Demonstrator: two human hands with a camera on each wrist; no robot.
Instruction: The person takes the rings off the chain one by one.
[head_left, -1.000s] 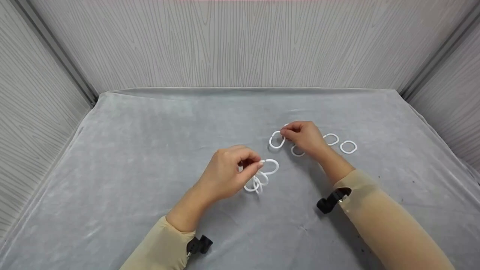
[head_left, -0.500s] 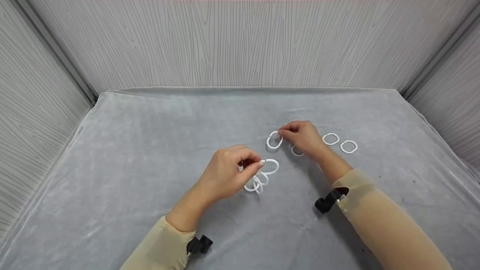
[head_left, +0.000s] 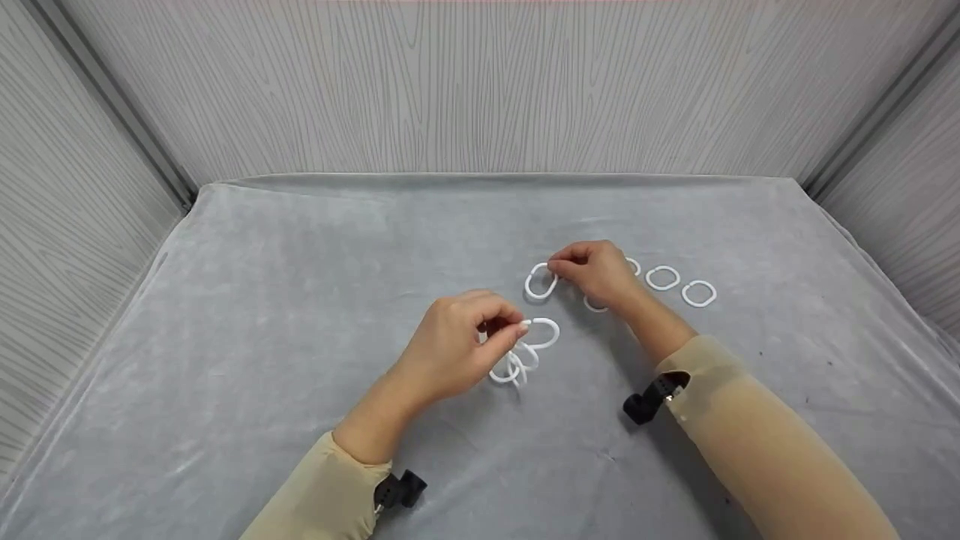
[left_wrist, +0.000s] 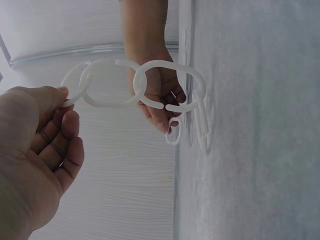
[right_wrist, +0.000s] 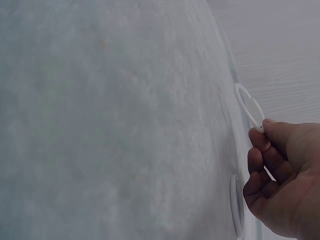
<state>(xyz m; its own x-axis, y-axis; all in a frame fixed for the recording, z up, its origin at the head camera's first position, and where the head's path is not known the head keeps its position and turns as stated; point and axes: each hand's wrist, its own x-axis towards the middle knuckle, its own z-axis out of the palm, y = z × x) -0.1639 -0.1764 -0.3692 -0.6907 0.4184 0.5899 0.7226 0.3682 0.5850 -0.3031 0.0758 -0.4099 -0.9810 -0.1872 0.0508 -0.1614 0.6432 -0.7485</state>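
Observation:
My left hand (head_left: pixel 454 349) pinches the end of a chain of white plastic curtain rings (head_left: pixel 556 331) between thumb and fingertips. In the left wrist view, the oval rings (left_wrist: pixel 172 64) hang linked through one another, with small gaps showing in some. Ahead and to the right, my right hand (head_left: pixel 600 274) pinches one loose curtain ring (head_left: pixel 527 285) by its edge. That ring (right_wrist: pixel 241 102) is tilted above the cloth in the right wrist view. Below the right hand another ring (head_left: pixel 596 309) lies partly hidden.
More loose white rings lie to the right of the right hand, including one (head_left: pixel 663 289) and another farther right (head_left: pixel 699 305); one (head_left: pixel 636 264) is partly behind the hand. A grey cloth (head_left: pixel 300 337) covers the table. Wood-patterned panels (head_left: pixel 480 90) stand at back and sides.
My right hand has moved a little to the left with its ring, uncovering part of a ring behind it. The left hand and its chain have barely moved.

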